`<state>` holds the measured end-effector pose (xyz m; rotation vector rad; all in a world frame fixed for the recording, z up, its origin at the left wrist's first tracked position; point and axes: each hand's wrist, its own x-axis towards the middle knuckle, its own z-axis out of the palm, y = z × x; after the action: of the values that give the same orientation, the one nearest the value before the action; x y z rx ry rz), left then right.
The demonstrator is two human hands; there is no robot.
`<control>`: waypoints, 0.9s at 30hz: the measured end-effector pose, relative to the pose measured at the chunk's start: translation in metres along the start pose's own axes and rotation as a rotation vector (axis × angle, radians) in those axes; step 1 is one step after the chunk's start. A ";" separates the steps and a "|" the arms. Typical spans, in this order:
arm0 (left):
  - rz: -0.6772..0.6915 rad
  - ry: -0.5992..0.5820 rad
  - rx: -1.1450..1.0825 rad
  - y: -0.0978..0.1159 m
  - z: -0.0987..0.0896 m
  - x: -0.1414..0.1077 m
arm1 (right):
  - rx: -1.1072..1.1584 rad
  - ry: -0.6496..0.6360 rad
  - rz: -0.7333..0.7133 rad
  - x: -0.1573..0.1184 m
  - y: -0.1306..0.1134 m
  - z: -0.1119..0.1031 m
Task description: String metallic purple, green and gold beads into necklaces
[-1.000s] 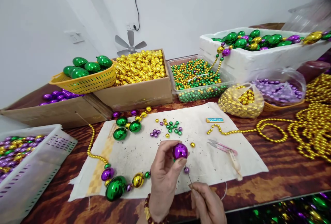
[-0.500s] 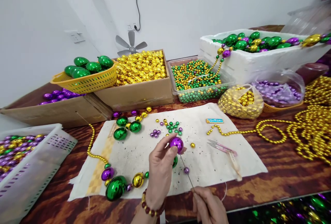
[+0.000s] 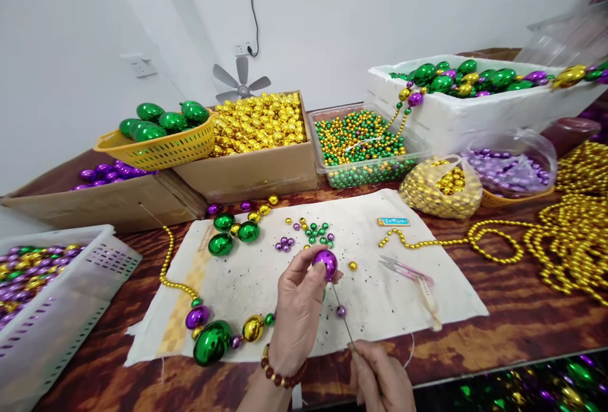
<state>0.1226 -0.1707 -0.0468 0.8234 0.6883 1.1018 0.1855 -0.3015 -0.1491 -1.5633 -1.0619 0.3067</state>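
My left hand pinches a large shiny purple bead between thumb and fingers. Below it, my right hand grips a thin needle whose upper end meets the purple bead; whether it has entered the hole I cannot tell. A small lilac bead appears at the needle's middle. To the left lies a strung section with a big green bead, a gold bead and a chain of small gold beads. Part of a green bead is hidden behind my left hand.
Loose small green beads and pink-handled snips lie on the white cloth. Behind stand a cardboard box of gold beads, a clear plastic tub and a foam box. A white basket is at left.
Both hands keep nearly the same pose, with the purple bead and needle still held. Only slight shifts show, partly from the camera's own movement.
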 end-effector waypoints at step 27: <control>0.060 -0.048 0.074 0.001 -0.007 -0.011 | 0.008 -0.078 0.081 -0.006 0.002 0.004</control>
<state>0.1124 -0.1795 -0.0486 0.9355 0.6713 1.1121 0.1806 -0.3035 -0.1538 -1.6009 -1.0583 0.4295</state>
